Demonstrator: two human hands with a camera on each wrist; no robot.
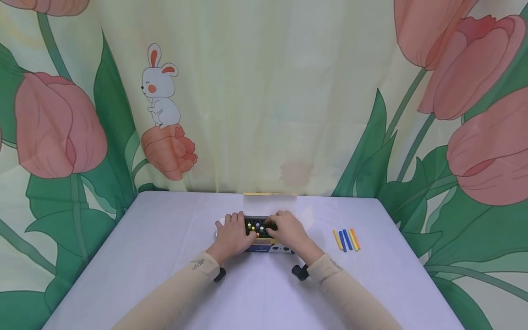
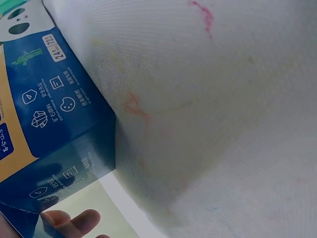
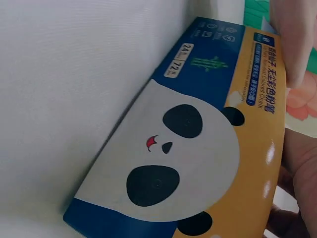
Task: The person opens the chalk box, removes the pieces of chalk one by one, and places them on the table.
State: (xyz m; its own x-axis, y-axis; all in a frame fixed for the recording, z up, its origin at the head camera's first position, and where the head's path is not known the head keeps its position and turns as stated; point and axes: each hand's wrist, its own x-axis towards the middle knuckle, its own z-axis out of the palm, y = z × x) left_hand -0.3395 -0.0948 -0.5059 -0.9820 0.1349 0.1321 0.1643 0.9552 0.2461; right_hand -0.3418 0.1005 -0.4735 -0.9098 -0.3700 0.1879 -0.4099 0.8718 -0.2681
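Observation:
An open chalk box [image 1: 270,248], blue and orange with a panda face, lies at the middle of the white table [image 1: 165,256]. Coloured chalk ends [image 1: 256,226] show in its open top. My left hand [image 1: 231,233] holds the box's left end; its fingertips [image 2: 69,220] curl at the blue side of the box [image 2: 49,124]. My right hand [image 1: 287,230] grips the right part, fingers over the chalk ends. In the right wrist view its thumb [image 3: 292,44] presses the printed front of the box [image 3: 198,148]. Whether a finger pinches a chalk is hidden.
Several loose chalk sticks [image 1: 346,239], yellow, blue and orange, lie side by side right of the box. A yellow strip [image 1: 270,195] runs along the table's far edge under the tulip-printed curtain. Faint coloured chalk marks stain the tablecloth [image 2: 213,124].

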